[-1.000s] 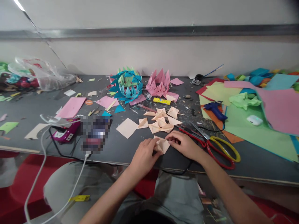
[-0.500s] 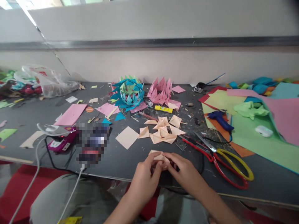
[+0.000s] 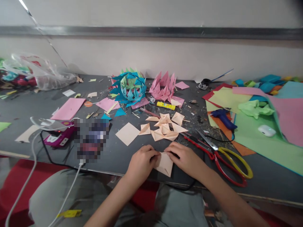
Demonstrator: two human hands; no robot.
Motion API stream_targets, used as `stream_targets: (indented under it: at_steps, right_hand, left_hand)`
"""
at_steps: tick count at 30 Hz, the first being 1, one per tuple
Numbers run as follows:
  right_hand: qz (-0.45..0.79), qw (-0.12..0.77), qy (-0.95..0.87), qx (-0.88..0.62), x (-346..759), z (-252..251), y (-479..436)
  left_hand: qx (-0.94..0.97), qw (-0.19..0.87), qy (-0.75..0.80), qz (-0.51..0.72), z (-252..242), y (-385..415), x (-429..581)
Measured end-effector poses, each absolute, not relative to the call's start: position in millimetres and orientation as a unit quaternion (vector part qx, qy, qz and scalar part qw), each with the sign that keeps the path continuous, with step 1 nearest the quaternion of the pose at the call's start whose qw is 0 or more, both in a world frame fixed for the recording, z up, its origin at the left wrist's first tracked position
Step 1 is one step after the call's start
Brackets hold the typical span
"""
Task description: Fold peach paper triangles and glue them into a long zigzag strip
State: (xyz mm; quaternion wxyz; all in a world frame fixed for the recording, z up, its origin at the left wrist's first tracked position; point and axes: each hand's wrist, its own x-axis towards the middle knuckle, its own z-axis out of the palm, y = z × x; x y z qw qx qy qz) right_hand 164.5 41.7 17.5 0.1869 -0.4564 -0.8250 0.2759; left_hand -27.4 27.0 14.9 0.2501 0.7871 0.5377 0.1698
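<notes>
A peach paper square (image 3: pixel 165 166) with a crease near its lower corner lies at the table's front edge. My left hand (image 3: pixel 143 160) pinches its upper left side, fingers closed. On the upper right side, my right hand (image 3: pixel 183 157) grips it between thumb and fingers. Just beyond my hands is a cluster of folded peach paper pieces (image 3: pixel 164 127). A flat peach square (image 3: pixel 127 134) lies to the left of that cluster. Large scissors (image 3: pixel 227 160) with red and yellow handles rest, blades partly apart, to the right of my right hand.
Blue (image 3: pixel 130 91) and pink (image 3: pixel 163 86) folded-paper rings stand at the back, a yellow glue stick (image 3: pixel 166 105) before them. A blue glue gun (image 3: pixel 223 119) lies on coloured sheets (image 3: pixel 255 138) at right. A purple power strip (image 3: pixel 60 137) and a blurred-out phone (image 3: pixel 94 138) with cables are at left.
The peach paper was bunched between my fingers and now lies opened out flatter. My hands have moved apart to its two sides. The view has tilted down slightly.
</notes>
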Motion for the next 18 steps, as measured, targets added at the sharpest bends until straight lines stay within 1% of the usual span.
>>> stream_targets:
  at_steps: [3,8,11,14,16,18]
  right_hand:
    - [0.256,0.199,-0.834,-0.447,168.2,10.7,45.0]
    - [0.223,0.227,-0.855,-0.410,172.2,4.2,46.5]
    - [0.158,0.212,-0.887,-0.378,174.0,3.9,46.3]
    - [0.100,0.179,-0.914,-0.349,176.6,4.2,47.1]
    - [0.083,0.168,-0.925,-0.332,178.5,4.2,48.3]
    - [0.076,0.176,-0.929,-0.316,180.4,3.7,49.5]
  left_hand:
    - [0.813,0.261,0.496,0.159,16.5,27.3,-32.8]
    - [0.843,0.235,0.465,0.135,19.1,31.4,-37.6]
    - [0.860,0.228,0.440,0.122,20.4,33.5,-38.1]
    - [0.882,0.193,0.419,0.096,19.6,33.5,-39.1]
    - [0.891,0.172,0.412,0.081,18.6,32.7,-39.9]
    - [0.892,0.171,0.411,0.079,18.2,32.1,-40.2]
